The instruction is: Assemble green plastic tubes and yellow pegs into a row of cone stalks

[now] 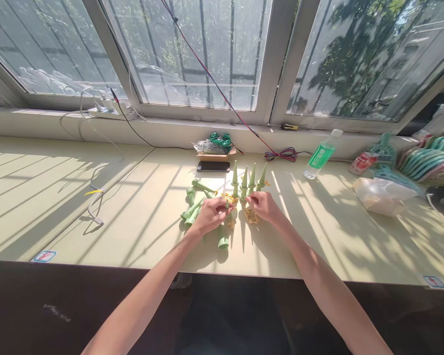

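Note:
Several pale green plastic spikes [252, 177] stand upright in a cluster on the table, pointed ends up. My left hand [213, 215] is closed round a green spike [227, 203], its tip showing above the fingers. Just below that hand, the wide ribbed end of a green piece [223, 242] is visible. My right hand [265, 206] is pinched closed at the lower part of a standing spike; what lies between its fingertips is too small to make out. Small yellow plastic pieces [250, 216] lie between my hands. More green spikes [190, 214] lie in a loose pile left of my left hand.
Behind the spikes are a black phone [213, 166] and a small cardboard box [214, 157]. A water bottle [320, 155], a red can [363, 162] and a plastic bag [383, 197] occupy the right. A white cable [96, 204] lies left; a coiled wire [283, 154] sits near the window.

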`<state>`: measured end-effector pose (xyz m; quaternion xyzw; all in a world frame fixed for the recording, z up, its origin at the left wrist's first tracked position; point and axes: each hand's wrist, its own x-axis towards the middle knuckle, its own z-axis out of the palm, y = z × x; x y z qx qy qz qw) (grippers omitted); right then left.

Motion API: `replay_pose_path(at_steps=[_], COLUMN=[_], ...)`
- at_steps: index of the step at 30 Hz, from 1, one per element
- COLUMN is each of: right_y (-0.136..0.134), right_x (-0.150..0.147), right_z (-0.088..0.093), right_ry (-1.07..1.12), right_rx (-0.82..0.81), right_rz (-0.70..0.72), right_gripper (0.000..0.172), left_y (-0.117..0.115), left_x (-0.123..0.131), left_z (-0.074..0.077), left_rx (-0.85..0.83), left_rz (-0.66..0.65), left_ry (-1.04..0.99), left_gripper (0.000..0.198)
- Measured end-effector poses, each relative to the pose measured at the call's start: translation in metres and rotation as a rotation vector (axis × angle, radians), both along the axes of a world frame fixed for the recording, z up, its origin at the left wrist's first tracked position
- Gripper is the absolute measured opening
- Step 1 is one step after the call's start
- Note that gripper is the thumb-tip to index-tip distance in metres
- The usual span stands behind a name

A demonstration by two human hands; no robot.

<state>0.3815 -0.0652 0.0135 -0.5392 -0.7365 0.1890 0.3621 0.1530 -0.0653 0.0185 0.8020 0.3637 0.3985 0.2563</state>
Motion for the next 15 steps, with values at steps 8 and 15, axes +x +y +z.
replay_pose_path(at_steps=[8, 15], right_y=[-0.004, -0.007], right_x=[0.010, 0.010], right_z=[0.014, 0.016], right_ry=[-0.068, -0.082], right_rx=[-0.042, -0.044], right_rz=[0.089, 0.091], right_gripper=[0.033, 0.034], left_y=[0.000, -0.002], left_x=[-0.004, -0.003], left_z=[-0.001, 0.004], left_rx=[0.039, 0.054], left_rz=[0.037, 0.115], left_ry=[0.082, -0.075], left_gripper=[0.021, 0.033])
